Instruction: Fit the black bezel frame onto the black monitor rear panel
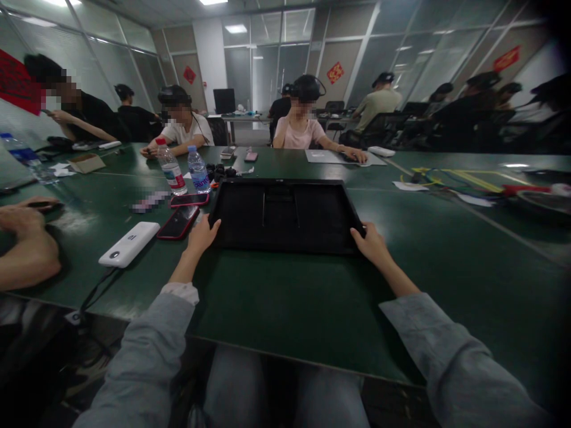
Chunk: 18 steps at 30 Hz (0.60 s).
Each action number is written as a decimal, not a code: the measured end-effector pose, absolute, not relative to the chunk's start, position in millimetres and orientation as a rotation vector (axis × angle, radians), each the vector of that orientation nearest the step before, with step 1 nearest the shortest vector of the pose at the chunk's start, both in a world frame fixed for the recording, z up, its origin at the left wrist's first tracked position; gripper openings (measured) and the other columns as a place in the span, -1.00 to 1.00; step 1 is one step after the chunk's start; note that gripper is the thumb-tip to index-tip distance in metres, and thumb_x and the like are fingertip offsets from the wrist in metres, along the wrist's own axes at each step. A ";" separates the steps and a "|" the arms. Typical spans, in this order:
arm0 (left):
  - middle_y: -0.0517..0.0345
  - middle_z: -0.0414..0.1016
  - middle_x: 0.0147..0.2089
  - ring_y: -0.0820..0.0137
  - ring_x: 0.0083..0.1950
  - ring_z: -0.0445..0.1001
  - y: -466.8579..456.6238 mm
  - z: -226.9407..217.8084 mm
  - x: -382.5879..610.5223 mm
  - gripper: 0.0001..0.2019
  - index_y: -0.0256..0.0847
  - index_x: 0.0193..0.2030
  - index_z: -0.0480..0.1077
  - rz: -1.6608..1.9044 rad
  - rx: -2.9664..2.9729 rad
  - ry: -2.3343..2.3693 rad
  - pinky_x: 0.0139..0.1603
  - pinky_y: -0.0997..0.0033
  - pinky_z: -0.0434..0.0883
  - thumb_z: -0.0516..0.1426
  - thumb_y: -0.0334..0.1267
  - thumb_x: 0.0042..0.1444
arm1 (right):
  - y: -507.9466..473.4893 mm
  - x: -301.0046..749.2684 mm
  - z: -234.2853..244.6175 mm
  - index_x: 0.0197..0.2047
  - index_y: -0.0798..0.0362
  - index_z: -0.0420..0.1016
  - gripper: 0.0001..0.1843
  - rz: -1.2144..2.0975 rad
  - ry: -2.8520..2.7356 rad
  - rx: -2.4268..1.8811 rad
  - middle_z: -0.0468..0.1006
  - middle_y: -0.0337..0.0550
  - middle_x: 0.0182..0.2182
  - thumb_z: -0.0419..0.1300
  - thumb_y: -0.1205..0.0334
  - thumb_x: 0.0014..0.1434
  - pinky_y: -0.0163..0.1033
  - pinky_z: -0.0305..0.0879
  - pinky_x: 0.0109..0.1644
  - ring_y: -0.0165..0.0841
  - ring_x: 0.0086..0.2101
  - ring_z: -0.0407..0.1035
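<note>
A wide black rectangular tray with a raised rim and a recessed strip down its middle is in front of me at the table. My left hand is closed on its left edge, thumb over the rim. On the opposite side, my right hand grips the right edge in the same way. The fingers under and behind the rim are mostly hidden. Just left of my left hand lie a red-edged phone and a second phone.
The green table bears a white power bank with a cable, and two water bottles behind the phones. Another person's arm rests at left. Cables lie at right. Several people sit across the table and beyond.
</note>
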<state>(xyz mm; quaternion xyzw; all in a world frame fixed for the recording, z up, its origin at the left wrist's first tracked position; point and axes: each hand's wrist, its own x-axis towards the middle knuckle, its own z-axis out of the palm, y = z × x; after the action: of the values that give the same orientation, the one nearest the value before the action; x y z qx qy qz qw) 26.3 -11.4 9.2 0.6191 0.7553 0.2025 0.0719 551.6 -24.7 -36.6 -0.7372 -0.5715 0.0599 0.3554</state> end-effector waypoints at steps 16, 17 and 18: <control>-0.36 0.49 0.23 -0.02 0.21 0.53 -10.6 8.4 26.2 -0.40 -0.33 0.39 0.19 0.570 1.898 2.309 0.17 0.06 0.43 -0.05 0.07 0.40 | -24.2 552.2 -38.0 0.21 0.14 0.35 -0.44 0.137 -1.507 -1.904 0.59 0.17 -0.09 0.11 0.00 0.25 0.01 0.40 0.02 -0.01 -0.07 0.50; -0.36 0.49 0.23 -0.02 0.20 0.53 -10.9 8.7 26.3 -0.40 -0.33 0.39 0.19 0.567 1.899 2.309 0.17 0.06 0.43 -0.05 0.07 0.40 | -24.9 551.3 -36.9 0.22 0.14 0.35 -0.44 0.142 -1.508 -1.909 0.59 0.17 -0.09 0.11 0.00 0.25 0.01 0.40 0.02 0.00 -0.06 0.50; -0.36 0.49 0.24 -0.02 0.20 0.53 -11.1 9.0 26.4 -0.40 -0.34 0.39 0.19 0.567 1.901 2.309 0.16 0.06 0.43 -0.05 0.07 0.40 | -25.8 550.3 -35.7 0.23 0.14 0.34 -0.43 0.145 -1.509 -1.918 0.59 0.18 -0.08 0.11 0.00 0.26 0.02 0.40 0.02 0.00 -0.06 0.49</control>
<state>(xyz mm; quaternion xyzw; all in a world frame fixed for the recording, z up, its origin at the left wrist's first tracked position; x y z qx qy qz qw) 26.4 -11.1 9.0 0.6237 0.7576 0.1860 0.0489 550.3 -25.8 -35.7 -0.7375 -0.5800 0.0558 0.3413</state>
